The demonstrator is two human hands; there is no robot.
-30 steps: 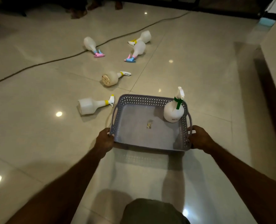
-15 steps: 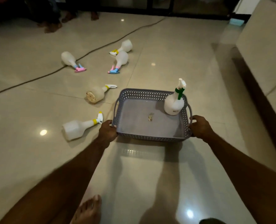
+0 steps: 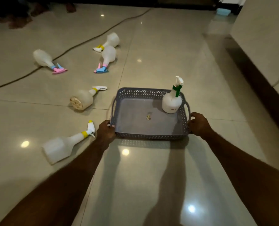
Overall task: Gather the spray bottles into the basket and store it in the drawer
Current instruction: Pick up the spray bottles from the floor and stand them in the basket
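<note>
1. Fingers of the left hand curled around the near left corner of the grey basket, the thumb hooked over its rim; fingers of the right hand wrapped the near right corner just below the side handle.
2. Held between both hands, the basket sat at 12 o'clock from the person, low over the tiled floor; whether it touched the tiles could not be told.
3. One spray bottle with a green collar stood upright inside the basket, in its far right corner, at about 1 o'clock.
4. A small scrap lay on the middle of the basket's bottom.
5. Five more bottles lay on their sides on the floor, all to the left.
6. Nearest, at 10 o'clock, a squarish bottle with a yellow collar pointed its white nozzle toward the left hand, just beside it.
7. Farther out, a round bottle with a yellow collar showed its base to the camera, near the basket's far left corner.
8. At 11 o'clock lay a bottle with a blue trigger, and beyond it, touching or nearly so, another yellow-collared bottle.
9. Well apart at 10 o'clock lay a bottle with a pink trigger, beside a dark cable running across the floor.
10. A pale cabinet front rose at 2 o'clock.
</note>
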